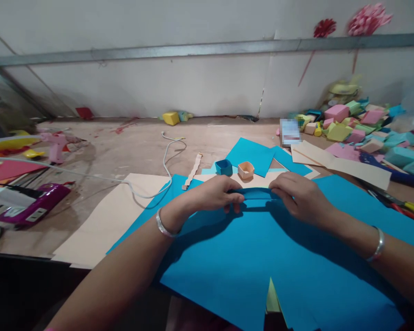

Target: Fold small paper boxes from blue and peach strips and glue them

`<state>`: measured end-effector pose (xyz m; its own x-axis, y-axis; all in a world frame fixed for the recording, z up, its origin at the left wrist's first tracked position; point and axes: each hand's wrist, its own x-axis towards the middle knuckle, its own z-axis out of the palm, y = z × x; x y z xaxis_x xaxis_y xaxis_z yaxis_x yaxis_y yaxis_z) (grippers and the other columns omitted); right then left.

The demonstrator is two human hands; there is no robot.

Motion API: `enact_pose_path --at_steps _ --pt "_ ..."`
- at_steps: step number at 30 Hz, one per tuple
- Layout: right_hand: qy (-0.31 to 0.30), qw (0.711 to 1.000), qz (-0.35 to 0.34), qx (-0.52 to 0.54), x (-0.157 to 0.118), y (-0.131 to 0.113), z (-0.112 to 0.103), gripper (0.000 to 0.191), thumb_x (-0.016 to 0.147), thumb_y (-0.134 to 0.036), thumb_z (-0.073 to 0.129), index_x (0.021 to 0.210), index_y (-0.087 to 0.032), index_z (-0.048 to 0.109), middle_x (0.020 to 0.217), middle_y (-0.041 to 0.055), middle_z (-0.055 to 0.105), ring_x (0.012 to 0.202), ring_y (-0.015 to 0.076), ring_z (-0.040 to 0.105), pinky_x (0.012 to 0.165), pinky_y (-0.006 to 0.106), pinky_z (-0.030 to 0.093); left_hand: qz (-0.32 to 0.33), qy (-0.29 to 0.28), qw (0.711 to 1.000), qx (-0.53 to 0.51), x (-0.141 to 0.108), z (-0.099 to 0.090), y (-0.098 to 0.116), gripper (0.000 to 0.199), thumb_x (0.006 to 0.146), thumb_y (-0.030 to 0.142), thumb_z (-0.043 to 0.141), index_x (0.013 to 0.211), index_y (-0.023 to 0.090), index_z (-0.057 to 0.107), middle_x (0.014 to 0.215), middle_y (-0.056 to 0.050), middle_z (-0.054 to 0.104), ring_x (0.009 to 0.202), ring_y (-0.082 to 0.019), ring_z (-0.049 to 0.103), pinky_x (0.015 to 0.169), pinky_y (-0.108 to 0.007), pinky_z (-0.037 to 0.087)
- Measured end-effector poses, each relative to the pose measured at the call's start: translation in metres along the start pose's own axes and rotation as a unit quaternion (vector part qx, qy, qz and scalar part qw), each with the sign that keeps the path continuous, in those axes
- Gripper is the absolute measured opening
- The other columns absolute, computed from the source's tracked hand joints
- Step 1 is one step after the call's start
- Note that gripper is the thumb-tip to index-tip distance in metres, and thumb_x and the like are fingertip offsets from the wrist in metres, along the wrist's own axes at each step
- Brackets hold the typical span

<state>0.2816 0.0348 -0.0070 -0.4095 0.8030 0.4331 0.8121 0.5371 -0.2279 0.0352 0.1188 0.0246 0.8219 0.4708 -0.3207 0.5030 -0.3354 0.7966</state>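
Note:
A narrow blue paper strip (257,193) is stretched between my two hands, bowed slightly. My left hand (219,193) pinches its left end between thumb and fingers. At the other end, my right hand (295,195) grips the strip with its fingertips. Beneath both hands lies a large blue paper sheet (262,257). Just beyond the strip stand a small blue paper box (224,167) and a peach paper box (245,170), both with their tops uncovered. A wavy-edged peach strip (193,172) lies to their left.
Peach sheets (103,216), a white cable (164,161), a purple device (37,202) and a pink glue gun (55,145) lie left. Folded paper pieces (369,124) are heaped at back right, near scissors (410,207). A yellow-green paper point (272,296) rises at the front edge.

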Motion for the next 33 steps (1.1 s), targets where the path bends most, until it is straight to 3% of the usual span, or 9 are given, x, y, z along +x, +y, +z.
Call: enact_pose_path --at_steps 4,9,12,16,20,24,27,30,33 --pt "-0.016 1.0 0.011 0.01 0.001 -0.003 -0.002 0.025 0.098 -0.021 0.038 0.085 -0.022 0.059 0.086 0.0114 0.066 0.085 0.026 0.059 0.076 0.04 0.046 0.01 0.006 1.0 -0.001 0.002 0.002 -0.001 0.035 0.095 0.042 0.049 0.076 0.015 0.059 0.076 -0.004 0.066 0.066 -0.012 0.058 0.063 -0.025 0.044" --pt "-0.024 0.998 0.015 0.05 0.0 -0.005 -0.003 0.024 0.098 -0.021 0.039 0.086 -0.021 0.06 0.084 0.0107 0.066 0.081 0.0238 0.059 0.072 0.037 0.045 0.029 0.041 0.996 0.073 -0.002 0.001 0.006 0.04 0.096 0.043 0.044 0.066 0.017 0.046 0.066 0.002 0.04 0.059 -0.01 0.035 0.055 -0.026 0.03" --pt "-0.042 0.995 0.024 0.087 0.0 -0.006 -0.003 0.022 0.097 -0.02 0.043 0.086 -0.02 0.062 0.083 0.0092 0.067 0.077 0.0208 0.06 0.069 0.033 0.045 0.008 0.026 0.994 0.102 -0.004 0.0 0.007 0.028 0.092 0.034 0.048 0.073 0.015 0.056 0.07 0.001 0.048 0.063 -0.011 0.041 0.058 -0.026 0.033" --pt "-0.119 0.985 0.052 0.112 -0.001 -0.009 0.001 0.02 0.096 -0.022 0.047 0.086 -0.019 0.064 0.083 0.0066 0.069 0.075 0.0181 0.062 0.067 0.029 0.044 -0.015 0.021 0.989 0.148 -0.002 0.003 0.002 0.015 0.083 0.027 0.059 0.086 0.016 0.069 0.075 0.0 0.063 0.066 -0.012 0.051 0.06 -0.025 0.035" --pt "-0.166 0.983 0.073 0.041 -0.001 -0.013 0.005 0.021 0.096 -0.022 0.044 0.088 -0.019 0.064 0.088 0.0079 0.071 0.081 0.0214 0.064 0.07 0.031 0.043 -0.017 0.044 0.98 0.193 -0.001 0.008 0.0 0.01 0.081 0.024 0.064 0.083 0.017 0.071 0.076 -0.001 0.067 0.069 -0.013 0.054 0.06 -0.025 0.034" --pt "-0.209 0.968 0.128 -0.047 0.003 -0.019 0.005 0.014 0.096 -0.024 0.048 0.089 -0.018 0.058 0.086 0.0079 0.069 0.078 0.0226 0.063 0.063 0.03 0.038 -0.034 0.065 0.973 0.221 -0.002 0.011 0.004 0.007 0.08 0.023 0.067 0.081 0.018 0.072 0.077 -0.002 0.068 0.07 -0.015 0.056 0.06 -0.026 0.033" --pt "-0.234 0.959 0.126 -0.094 0.004 -0.021 0.004 0.017 0.097 -0.025 0.046 0.085 -0.018 0.056 0.083 0.0083 0.067 0.076 0.0223 0.062 0.06 0.03 0.033 -0.046 0.074 0.97 0.226 -0.002 0.012 0.007 0.007 0.078 0.021 0.07 0.084 0.017 0.068 0.075 -0.001 0.067 0.067 -0.014 0.054 0.057 -0.025 0.031" --pt "-0.241 0.957 0.112 -0.12 0.005 -0.021 0.004 0.016 0.097 -0.026 0.047 0.087 -0.017 0.056 0.084 0.009 0.067 0.077 0.0229 0.062 0.059 0.03 0.03 -0.006 0.067 0.969 0.239 0.001 0.011 0.005 0.006 0.076 0.012 0.067 0.079 0.016 0.064 0.074 0.0 0.063 0.065 -0.012 0.051 0.056 -0.024 0.03" --pt "-0.248 0.955 0.1 -0.13 0.007 -0.02 0.003 0.014 0.096 -0.027 0.049 0.089 -0.017 0.056 0.081 0.0089 0.066 0.074 0.0223 0.061 0.058 0.03 0.029 0.095 0.009 0.97 0.226 0.003 0.009 -0.002 0.018 0.078 0.002 0.058 0.083 0.016 0.068 0.082 0.0 0.065 0.072 -0.012 0.054 0.063 -0.023 0.036"
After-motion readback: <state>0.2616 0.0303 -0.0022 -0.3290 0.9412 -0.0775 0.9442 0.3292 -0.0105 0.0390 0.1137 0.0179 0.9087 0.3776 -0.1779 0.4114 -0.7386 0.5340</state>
